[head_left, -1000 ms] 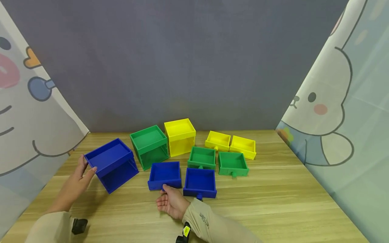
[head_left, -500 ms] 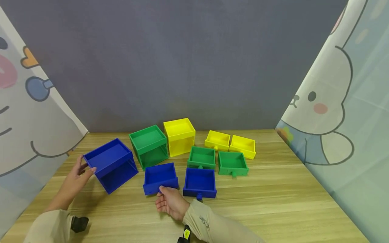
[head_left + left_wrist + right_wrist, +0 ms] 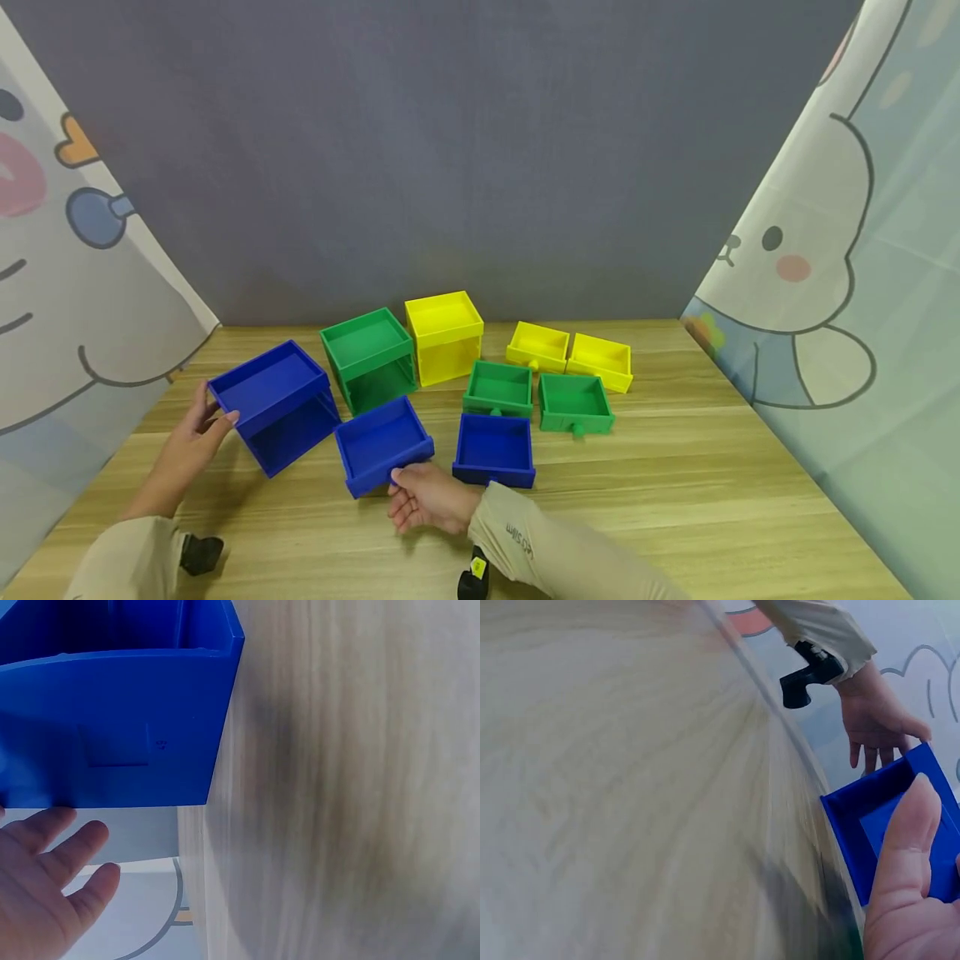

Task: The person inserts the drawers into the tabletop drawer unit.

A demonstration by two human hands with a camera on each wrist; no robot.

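Observation:
My left hand (image 3: 186, 443) rests against the left side of a blue drawer cabinet (image 3: 268, 385), its thumb at the front corner. In the left wrist view its other fingers (image 3: 79, 855) reach out fairly straight beside the cabinet wall (image 3: 150, 727). My right hand (image 3: 437, 497) pinches the front of a blue drawer (image 3: 381, 443) at its knob, which thumb and fingers mostly hide. That drawer is angled just right of the cabinet's open front, its back end toward the opening. A second blue drawer (image 3: 493, 446) lies to the right.
Behind stand a green cabinet (image 3: 367, 343) and a yellow cabinet (image 3: 444, 317), both with open fronts. Two green drawers (image 3: 498, 387) and two yellow drawers (image 3: 538, 343) lie right of them on the wooden table (image 3: 675, 500). A grey backdrop (image 3: 480, 150) rises behind.
The right hand has drawn the blue drawer leftward and nearer, turning it so its back points at the blue cabinet. Left hand and cabinet stay in place.

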